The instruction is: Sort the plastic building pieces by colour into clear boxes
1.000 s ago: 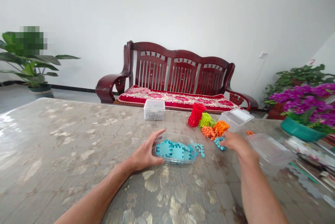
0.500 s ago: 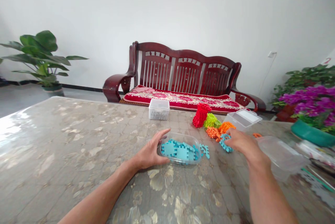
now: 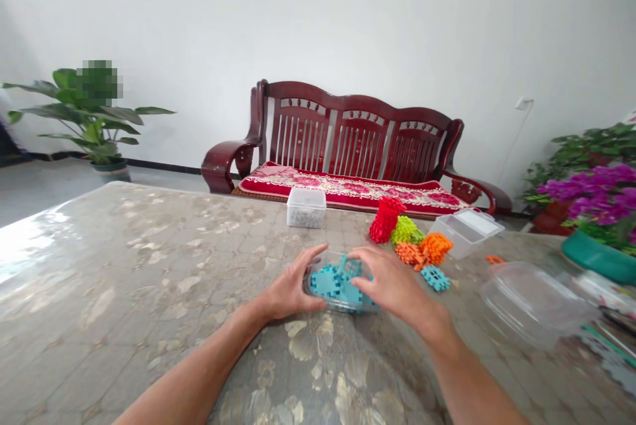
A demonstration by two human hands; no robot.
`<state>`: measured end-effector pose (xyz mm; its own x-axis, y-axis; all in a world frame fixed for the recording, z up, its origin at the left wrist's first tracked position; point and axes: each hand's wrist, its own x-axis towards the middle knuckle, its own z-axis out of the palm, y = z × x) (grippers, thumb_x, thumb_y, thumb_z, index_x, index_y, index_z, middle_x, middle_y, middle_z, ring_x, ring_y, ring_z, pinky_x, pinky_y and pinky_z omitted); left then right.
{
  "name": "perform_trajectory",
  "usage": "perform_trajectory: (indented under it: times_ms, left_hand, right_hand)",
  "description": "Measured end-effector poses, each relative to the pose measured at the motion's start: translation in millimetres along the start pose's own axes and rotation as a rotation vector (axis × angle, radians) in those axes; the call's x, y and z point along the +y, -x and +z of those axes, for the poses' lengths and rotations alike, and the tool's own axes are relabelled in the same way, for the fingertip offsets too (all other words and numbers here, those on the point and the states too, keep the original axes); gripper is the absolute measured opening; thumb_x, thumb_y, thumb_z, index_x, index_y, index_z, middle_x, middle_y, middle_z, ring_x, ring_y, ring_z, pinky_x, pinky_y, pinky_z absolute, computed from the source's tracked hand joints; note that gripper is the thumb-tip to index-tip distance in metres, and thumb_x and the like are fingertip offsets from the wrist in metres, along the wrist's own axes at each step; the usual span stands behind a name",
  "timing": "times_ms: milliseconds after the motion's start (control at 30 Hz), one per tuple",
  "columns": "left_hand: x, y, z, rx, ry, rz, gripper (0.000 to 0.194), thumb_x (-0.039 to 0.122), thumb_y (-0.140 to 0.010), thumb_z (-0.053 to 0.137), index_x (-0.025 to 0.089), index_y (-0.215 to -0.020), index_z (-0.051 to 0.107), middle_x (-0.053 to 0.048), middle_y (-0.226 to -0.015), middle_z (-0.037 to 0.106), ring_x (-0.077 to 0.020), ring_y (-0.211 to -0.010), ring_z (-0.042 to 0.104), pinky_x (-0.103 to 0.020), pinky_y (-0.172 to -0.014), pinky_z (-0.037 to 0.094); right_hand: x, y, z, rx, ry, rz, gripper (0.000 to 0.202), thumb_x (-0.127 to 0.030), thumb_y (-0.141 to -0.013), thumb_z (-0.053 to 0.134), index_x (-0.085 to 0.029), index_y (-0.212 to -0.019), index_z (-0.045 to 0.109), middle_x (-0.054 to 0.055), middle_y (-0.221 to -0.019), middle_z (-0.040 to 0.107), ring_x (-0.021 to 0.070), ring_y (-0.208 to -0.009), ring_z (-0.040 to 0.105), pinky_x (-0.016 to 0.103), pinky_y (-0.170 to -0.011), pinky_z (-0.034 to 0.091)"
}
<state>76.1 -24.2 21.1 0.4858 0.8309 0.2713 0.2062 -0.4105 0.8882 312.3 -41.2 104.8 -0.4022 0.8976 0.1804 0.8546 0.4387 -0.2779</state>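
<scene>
A clear plastic container (image 3: 342, 308) holding several blue interlocking tiles (image 3: 325, 281) stands on the table in front of me. Around its left end curve the thumb and fingers of my left hand (image 3: 291, 286), gripping it. My right hand (image 3: 390, 279) is over the container's right side, its thumb and fingers closing on a blue notched tile (image 3: 352, 267) that stands up above the others. Part of the container's right end is hidden behind that hand. Another blue tile piece (image 3: 436, 278) lies flat to the right, beside orange tiles (image 3: 437, 247).
Red tiles (image 3: 386, 218) and lime-green tiles (image 3: 406, 231) lie beyond the orange ones. A lidded clear box (image 3: 306, 208) stands at the back, an open clear box (image 3: 462, 234) at the back right. Farther right are a clear container (image 3: 536, 306) and a teal flowerpot (image 3: 599, 256).
My right hand has moved left from the blue and orange tiles to above the container. The loose tile beside the container no longer shows there. My left hand keeps its grip.
</scene>
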Motion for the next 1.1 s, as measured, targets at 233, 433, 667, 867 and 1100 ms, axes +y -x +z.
perform_trajectory:
  times_ms: [233, 433, 667, 867, 1100]
  left_hand:
    - [-5, 0, 1.5, 0.0, 0.034, -0.009, 0.103, 0.029, -0.065, 0.084, 0.021, -0.151, 0.028, -0.016, -0.151, 0.039, -0.035, -0.137, 0.043, -0.05, -0.111, 0.039]
    - [-4, 0, 2.1, 0.001, 0.025, -0.012, 0.101, 0.027, -0.065, 0.083, 0.022, -0.151, 0.028, -0.016, -0.148, 0.042, -0.0353, -0.136, 0.044, -0.052, -0.11, 0.04]
    - [-4, 0, 0.9, -0.006, 0.027, -0.024, 0.103, 0.031, -0.065, 0.084, 0.021, -0.151, 0.027, -0.016, -0.149, 0.041, -0.035, -0.137, 0.043, -0.051, -0.111, 0.04]
    - [-2, -1, -0.8, -0.008, 0.039, -0.063, 0.104, 0.031, -0.065, 0.084, 0.022, -0.151, 0.027, -0.017, -0.148, 0.043, -0.0352, -0.136, 0.044, -0.05, -0.11, 0.041]
    - [-1, -1, -2.8, -0.001, 0.033, -0.061, 0.103, 0.033, -0.065, 0.083, 0.022, -0.151, 0.027, -0.017, -0.15, 0.042, -0.0355, -0.138, 0.042, -0.051, -0.11, 0.04]
  right_hand:
    - [-6, -3, 16, -0.132, -0.011, -0.103, 0.022, -0.013, -0.088, 0.056, -0.021, -0.092, 0.077, 0.004, -0.103, 0.075, 0.0187, -0.101, 0.063, 0.03, -0.094, 0.043]
    - [-4, -5, 30, -0.098, 0.053, -0.177, 0.022, -0.019, -0.091, 0.056, -0.023, -0.094, 0.077, 0.004, -0.104, 0.075, 0.0194, -0.102, 0.06, 0.032, -0.094, 0.041]
    - [4, -8, 27, -0.005, -0.051, -0.143, 0.025, -0.019, -0.089, 0.055, -0.023, -0.101, 0.076, 0.005, -0.117, 0.072, 0.0196, -0.111, 0.061, 0.033, -0.101, 0.041]
    - [61, -1, -20, 0.007, 0.029, 0.262, 0.025, -0.024, -0.084, 0.055, -0.024, -0.1, 0.075, 0.004, -0.103, 0.076, 0.02, -0.097, 0.068, 0.027, -0.083, 0.046]
    - [113, 20, -38, -0.164, 0.379, 0.687, 0.023, -0.029, -0.082, 0.058, -0.021, -0.098, 0.072, 0.013, -0.102, 0.073, 0.0284, -0.096, 0.067, 0.032, -0.07, 0.044]
